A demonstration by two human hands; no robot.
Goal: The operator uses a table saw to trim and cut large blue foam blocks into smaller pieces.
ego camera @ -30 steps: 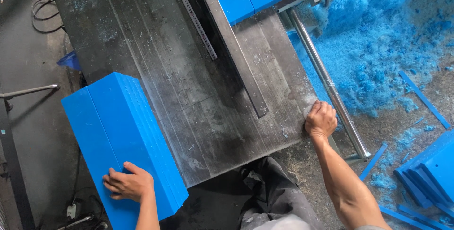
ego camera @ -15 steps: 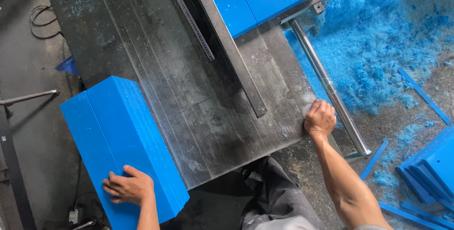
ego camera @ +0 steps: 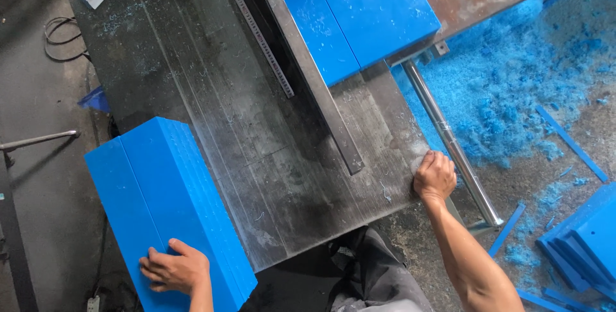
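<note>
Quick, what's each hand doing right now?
Left hand: open, palm flat on the blue panel stack.
Right hand: curled over the corner of the metal saw table, holding nothing loose.

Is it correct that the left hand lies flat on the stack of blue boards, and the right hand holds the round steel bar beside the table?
Not quite. In the head view, the right hand grips the table's corner edge, not the round steel bar. The left hand does lie on the blue boards.

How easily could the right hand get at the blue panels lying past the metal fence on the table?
Probably yes: the right hand grips the table's near corner, and nothing stands between it and the blue panels, though it looks a long stretch.
</note>
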